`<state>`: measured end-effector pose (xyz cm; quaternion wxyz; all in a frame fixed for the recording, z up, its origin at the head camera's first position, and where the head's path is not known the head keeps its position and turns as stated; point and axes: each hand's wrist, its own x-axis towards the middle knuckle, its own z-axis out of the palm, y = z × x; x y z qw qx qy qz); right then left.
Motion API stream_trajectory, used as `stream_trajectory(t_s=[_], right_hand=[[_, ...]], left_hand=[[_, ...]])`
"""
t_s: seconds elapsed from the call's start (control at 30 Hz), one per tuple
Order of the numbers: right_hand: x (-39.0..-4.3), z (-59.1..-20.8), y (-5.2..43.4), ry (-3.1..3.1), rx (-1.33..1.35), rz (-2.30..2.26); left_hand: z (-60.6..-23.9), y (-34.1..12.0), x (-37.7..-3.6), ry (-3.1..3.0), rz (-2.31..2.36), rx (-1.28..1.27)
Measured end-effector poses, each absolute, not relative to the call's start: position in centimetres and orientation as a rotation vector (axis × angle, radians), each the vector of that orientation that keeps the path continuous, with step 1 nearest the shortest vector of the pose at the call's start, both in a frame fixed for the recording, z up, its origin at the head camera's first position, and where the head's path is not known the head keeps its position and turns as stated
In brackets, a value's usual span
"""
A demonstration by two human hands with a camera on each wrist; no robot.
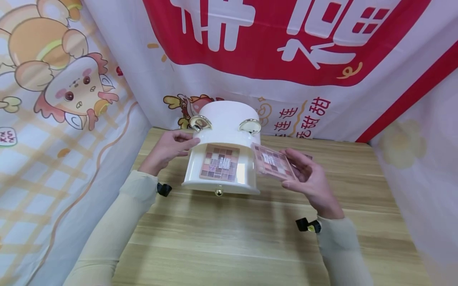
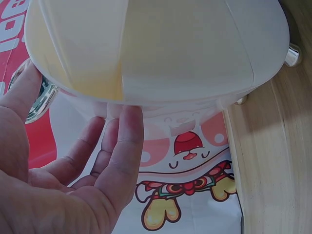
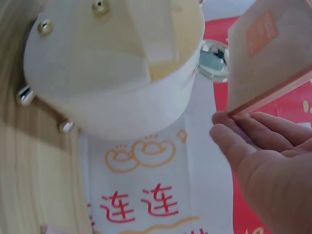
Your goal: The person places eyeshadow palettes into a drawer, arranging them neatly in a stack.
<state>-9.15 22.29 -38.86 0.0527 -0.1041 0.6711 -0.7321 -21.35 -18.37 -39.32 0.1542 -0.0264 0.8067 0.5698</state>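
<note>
A white, rounded cosmetics case (image 1: pixel 226 115) stands at the back of the table, its front part open with a gold knob (image 1: pixel 219 192) at the bottom. Inside the open front lies an eyeshadow palette (image 1: pixel 220 163) with a grid of pink and brown squares and the word BACK. My left hand (image 1: pixel 168 149) touches the case's left side, fingertips at its rim and thumb beside a shiny round ring (image 2: pixel 43 97). At the case's right edge, my right hand (image 1: pixel 309 176) pinches a second, similar palette (image 1: pixel 273 162) by its outer edge, tilted. Its pale back (image 3: pixel 268 48) carries an orange label.
Behind my right fingers, a small part of a dark pinkish thing (image 1: pixel 308 156) shows on the wooden table (image 1: pixel 222 238). Printed cloths (image 1: pixel 136 51) hang close behind the case and along both sides. Shiny metal feet (image 3: pixel 24 95) stick out from the case.
</note>
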Motion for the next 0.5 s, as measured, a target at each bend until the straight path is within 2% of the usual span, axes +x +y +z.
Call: stream_trajectory(t_s=[0.5], right_hand=[[-10.3,-37.7,18.6,1.991,-0.330,-2.141]], left_hand=[[-39.4,-18.4,-21.4,2.311,1.644,-0.075]])
